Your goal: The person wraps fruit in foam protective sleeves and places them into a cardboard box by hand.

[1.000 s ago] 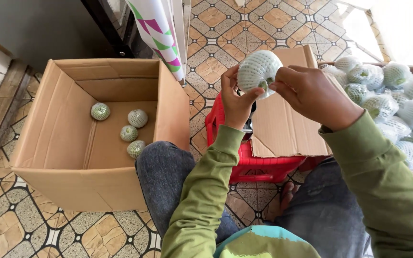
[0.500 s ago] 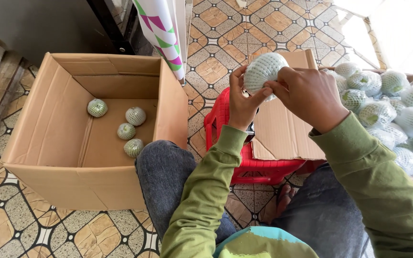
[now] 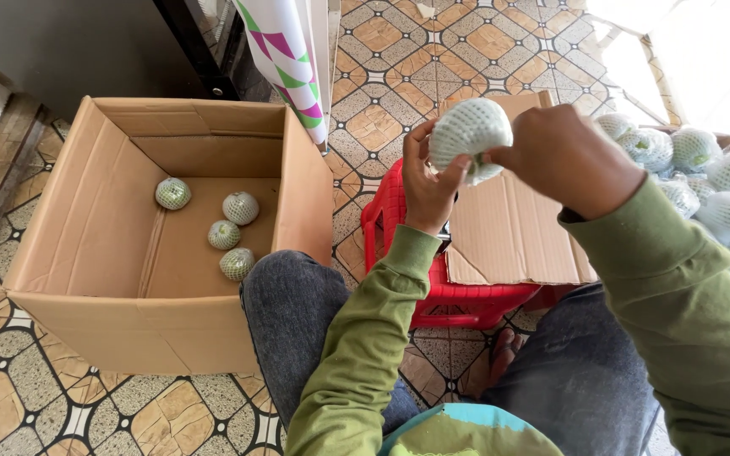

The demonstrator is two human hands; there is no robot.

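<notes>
netted fruit pile (image 3: 703, 181) cut off right, glare-washed

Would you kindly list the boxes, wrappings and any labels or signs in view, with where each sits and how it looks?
Cardboard box: open, brown, on the floor at left, four netted fruits inside.
Cardboard sheet: flat, brown, on the red stool.
Foam net: white mesh around a green fruit, held by left hand and right hand.
Netted fruit pile: white, at right.
No labels, signs or screens visible.

A patterned tile floor (image 3: 399, 93) bears an open cardboard box (image 3: 95, 245) and a red plastic stool (image 3: 458, 300).
</notes>
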